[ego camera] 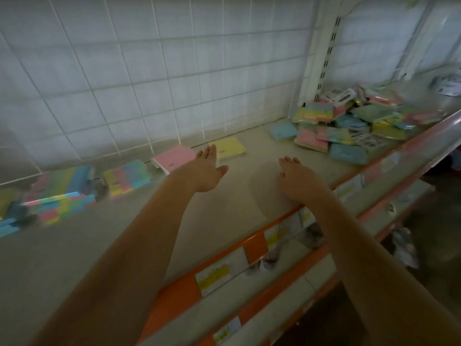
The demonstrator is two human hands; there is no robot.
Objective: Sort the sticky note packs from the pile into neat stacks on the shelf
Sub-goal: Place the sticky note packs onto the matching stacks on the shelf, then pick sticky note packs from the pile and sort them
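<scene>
We record a pale shelf with an orange front edge, backed by a white wire grid panel. At its right end lies the pile of sticky note packs, loose and overlapping, in pink, blue, yellow and green wrappers. At the far left, against the grid, stand the multicoloured stacks; blur prevents us from counting them. Right of these sits a striped pack, then a pink pack, then a yellow pack, each lying flat and apart from its neighbour. A single blue pack lies just left of the pile.

Our left hand is extended over the shelf, fingers straight, holding nothing, its fingertips near the pink and yellow packs. Our right hand is likewise empty, fingers relaxed and spread above the shelf near its front edge. The two hands are apart.
</scene>
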